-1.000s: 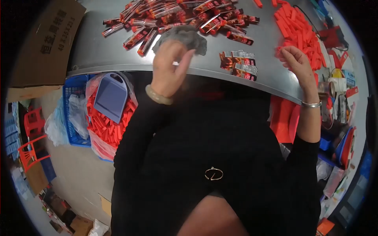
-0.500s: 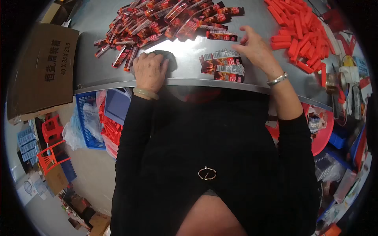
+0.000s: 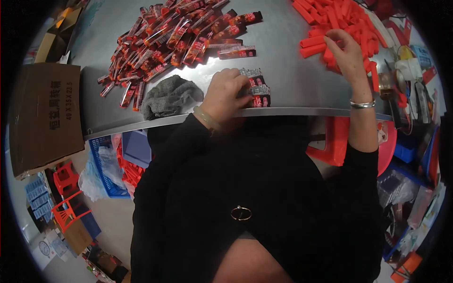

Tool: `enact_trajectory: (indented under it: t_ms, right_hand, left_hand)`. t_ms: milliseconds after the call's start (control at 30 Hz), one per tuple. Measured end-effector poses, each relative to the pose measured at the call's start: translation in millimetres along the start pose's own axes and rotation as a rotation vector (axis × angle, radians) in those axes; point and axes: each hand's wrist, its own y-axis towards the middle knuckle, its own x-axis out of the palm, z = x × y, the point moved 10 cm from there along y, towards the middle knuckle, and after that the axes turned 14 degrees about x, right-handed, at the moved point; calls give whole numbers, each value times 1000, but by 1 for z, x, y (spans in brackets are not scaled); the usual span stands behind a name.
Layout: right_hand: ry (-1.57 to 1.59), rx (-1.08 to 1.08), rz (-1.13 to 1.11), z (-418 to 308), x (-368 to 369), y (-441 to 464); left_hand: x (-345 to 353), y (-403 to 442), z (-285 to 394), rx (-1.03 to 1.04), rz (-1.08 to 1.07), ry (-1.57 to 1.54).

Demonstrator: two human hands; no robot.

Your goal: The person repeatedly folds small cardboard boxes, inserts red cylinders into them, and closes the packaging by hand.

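My left hand (image 3: pixel 225 96), with a pale green bangle, is closed at the left ends of a small overlapping row of flat printed packets (image 3: pixel 260 90) near the table's front edge; its fingers hide part of them. Just left of it lies a crumpled grey cloth (image 3: pixel 166 98). At the right, my right hand (image 3: pixel 347 55), wearing a silver bracelet, reaches over the near side of a heap of red plastic pieces (image 3: pixel 361 23). Thumb and index finger are apart beside the ends of two pieces. A large pile of shiny dark-red packets (image 3: pixel 177 40) lies beyond the cloth.
A brown carton (image 3: pixel 47 118) stands left of the metal table (image 3: pixel 283 52). Below are a blue basket (image 3: pixel 106 172) with plastic bags, a grey-blue dustpan (image 3: pixel 137 147) and a red stool (image 3: pixel 337 141). Jars and tools crowd the right edge.
My left hand has moved right, off the grey cloth and onto the small row of packets. My right hand has gone from beside that row to the red heap. The view has shifted.
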Motion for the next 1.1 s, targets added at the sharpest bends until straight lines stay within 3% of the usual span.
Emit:
enact_trajectory:
  t_ms: [133,233,300,433,500,600,733,800,833,900,933,1000,1033,1100]
  right_hand:
    - [-50,-31,-3,18,-12,4]
    - [-154,-210,-92,1,6,-8]
    - [-428,-527,-83,-18,30,-25]
    - [-630,-553,-117,-18,64,-38]
    - [-721,-664,-3,-18,75,-38]
    - [-702,-653,-100,-16,84,-34]
    - [-663,-710,-94,-26,82,-35]
    - [-364,-598,-64,-53,54,-39]
    - [-359,-600,-67,-60,53,-43]
    - [114,-365,-113,-59,34,-36]
    - [116,-363,-111,-78,28,-46]
    - [400,77,-205,-78,25,-50]
    - [402,79,-202,-70,29,-46]
    - [854,-103,-516,-78,50,-46]
  left_hand:
    - [8,-1,-9,-44,-33,-102]
    - [12,-3,-13,-63,-56,-119]
    - [10,-2,-12,-68,-42,-95]
    - [6,0,-5,-57,-37,-27]
    - [4,-1,-8,-73,-15,-59]
    - [1,-8,-18,-231,19,-176]
    - [-9,-16,-27,-272,135,-266]
    - [-8,-24,-35,-471,259,-600]
    - [-9,-25,-35,-477,259,-595]
    - [-16,-21,-29,-397,312,-610]
    - [-15,-21,-28,-397,309,-609]
    - [-18,-20,-24,-361,323,-579]
    - [-17,-21,-23,-360,320,-580]
    - [-22,-19,-16,-294,295,-481]
